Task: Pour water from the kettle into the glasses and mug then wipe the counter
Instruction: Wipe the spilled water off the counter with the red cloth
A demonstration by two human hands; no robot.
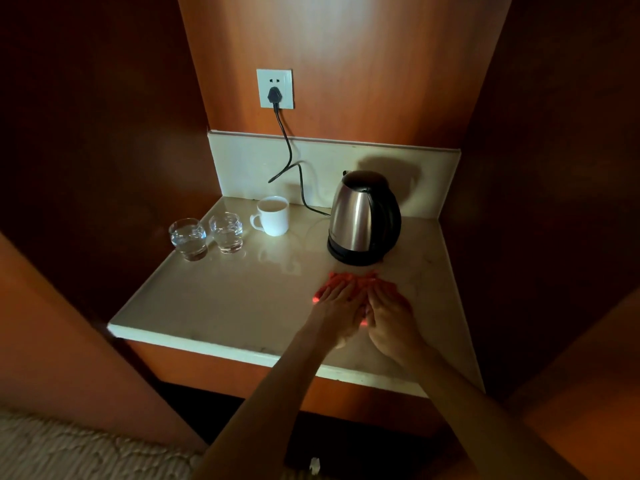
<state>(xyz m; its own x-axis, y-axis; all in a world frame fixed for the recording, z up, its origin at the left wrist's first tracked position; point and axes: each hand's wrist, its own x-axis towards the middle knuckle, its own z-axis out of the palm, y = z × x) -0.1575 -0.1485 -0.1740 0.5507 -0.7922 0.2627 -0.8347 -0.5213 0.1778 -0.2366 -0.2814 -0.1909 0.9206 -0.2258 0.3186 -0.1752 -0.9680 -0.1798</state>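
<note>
A steel kettle (pixel 360 216) with a black handle stands on its base at the back right of the pale counter (pixel 225 299). Two short glasses (pixel 188 239) (pixel 227 233) holding water stand at the left, with a filled white mug (pixel 273 216) behind them. My left hand (pixel 337 306) and my right hand (pixel 391 313) lie side by side in front of the kettle, fingers stretched forward. They press on a blurred reddish cloth (pixel 353 277) that shows only past the fingertips.
The kettle's black cord (pixel 287 147) runs up the white backsplash to a wall socket (pixel 275 88). Dark wooden panels close in the counter on both sides and behind. A pale textured fabric (pixel 69 448) lies at the bottom left.
</note>
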